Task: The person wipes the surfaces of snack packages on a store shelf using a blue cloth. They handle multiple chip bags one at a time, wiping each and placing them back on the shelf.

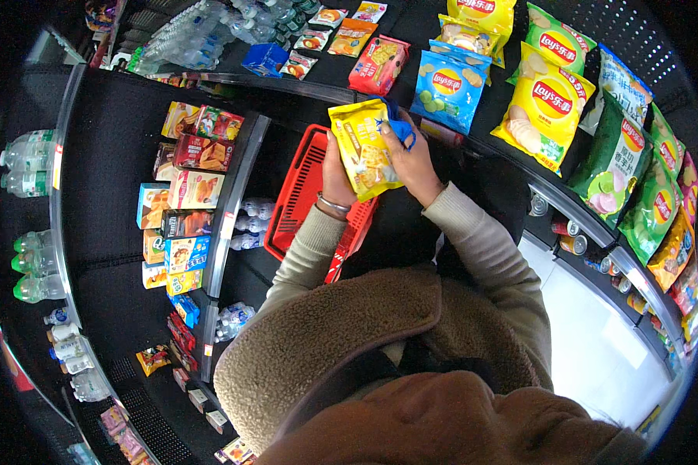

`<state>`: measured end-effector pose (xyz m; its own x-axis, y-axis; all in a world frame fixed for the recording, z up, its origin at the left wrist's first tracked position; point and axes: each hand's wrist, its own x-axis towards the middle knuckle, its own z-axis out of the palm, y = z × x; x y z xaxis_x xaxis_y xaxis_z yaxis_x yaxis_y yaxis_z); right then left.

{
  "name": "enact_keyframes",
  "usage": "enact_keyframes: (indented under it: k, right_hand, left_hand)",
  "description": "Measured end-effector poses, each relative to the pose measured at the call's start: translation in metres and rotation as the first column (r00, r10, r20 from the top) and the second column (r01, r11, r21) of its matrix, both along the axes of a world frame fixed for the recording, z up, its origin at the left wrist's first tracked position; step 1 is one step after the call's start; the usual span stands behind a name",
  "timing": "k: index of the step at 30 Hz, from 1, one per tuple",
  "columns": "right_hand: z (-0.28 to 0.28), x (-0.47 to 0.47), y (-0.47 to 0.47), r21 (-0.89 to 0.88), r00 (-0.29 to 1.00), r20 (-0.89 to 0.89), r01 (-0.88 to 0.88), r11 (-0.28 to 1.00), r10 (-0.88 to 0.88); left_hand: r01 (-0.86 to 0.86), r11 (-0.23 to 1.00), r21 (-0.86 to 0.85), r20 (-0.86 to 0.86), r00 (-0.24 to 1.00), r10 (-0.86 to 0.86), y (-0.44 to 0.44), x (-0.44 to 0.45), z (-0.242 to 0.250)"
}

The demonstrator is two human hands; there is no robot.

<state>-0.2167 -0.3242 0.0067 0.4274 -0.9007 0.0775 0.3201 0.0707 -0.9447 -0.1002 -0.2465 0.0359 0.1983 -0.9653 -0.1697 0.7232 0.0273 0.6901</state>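
Note:
A yellow snack packet (360, 148) with crackers pictured on it is held upright between both hands. My left hand (338, 171), with a silver bracelet at the wrist, grips its left edge. My right hand (410, 160) holds its right side, the thumb on the front. A blue thing, partly hidden, with a looped cord (404, 129) shows at the fingers of my right hand; what it is I cannot tell. Beneath the hands lies a red plastic shopping basket (294, 186), partly covered by my left forearm. A red snack packet (379, 65) lies on the shelf just beyond.
Lay's chip bags, including a yellow one (544, 107) and a blue one (449, 90), stand on the shelf at the right. Boxed pastries (195, 192) fill the left shelf, whose edge (238, 192) runs beside the basket. Beverage cans (573, 244) sit below the right shelf edge.

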Motion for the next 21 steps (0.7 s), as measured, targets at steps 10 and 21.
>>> enact_keyframes:
  k: [10, 21]
  right_hand:
    - [0.022, -0.015, 0.011, -0.818, 0.958, -0.249, -0.130, 0.560, -0.142]
    - [0.029, -0.008, 0.012, -0.853, 0.917, -0.399, -0.364, 0.373, -0.016]
  left_hand:
    - [-0.017, 0.990, -0.140, -0.078, 0.997, 0.006, 0.000, 0.002, -0.016]
    - [0.074, 0.994, -0.086, 0.029, 0.997, -0.072, 0.014, 0.011, -0.045]
